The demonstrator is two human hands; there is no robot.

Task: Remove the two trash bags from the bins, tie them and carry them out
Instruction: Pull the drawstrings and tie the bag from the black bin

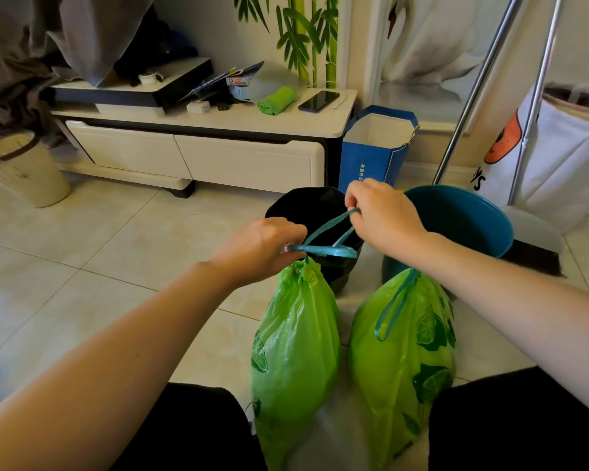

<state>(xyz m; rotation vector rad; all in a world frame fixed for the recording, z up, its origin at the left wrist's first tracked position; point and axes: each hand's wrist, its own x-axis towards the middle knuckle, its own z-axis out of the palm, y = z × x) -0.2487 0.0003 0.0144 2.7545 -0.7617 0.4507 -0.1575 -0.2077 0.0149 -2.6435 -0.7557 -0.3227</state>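
We hold the drawstring [323, 246] taut between our left hand [262, 246] and right hand [381, 219], both pinching it, the left bag [296, 341] hanging directly below the left hand.

Two green trash bags [296, 338], two bins [456, 226], two hands [262, 246].

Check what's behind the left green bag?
Directly behind the left bag stands the black bin, its lower front covered by the bag. Both hands, left and right, pull the teal drawstring across it. Bin interior is too dark to read.
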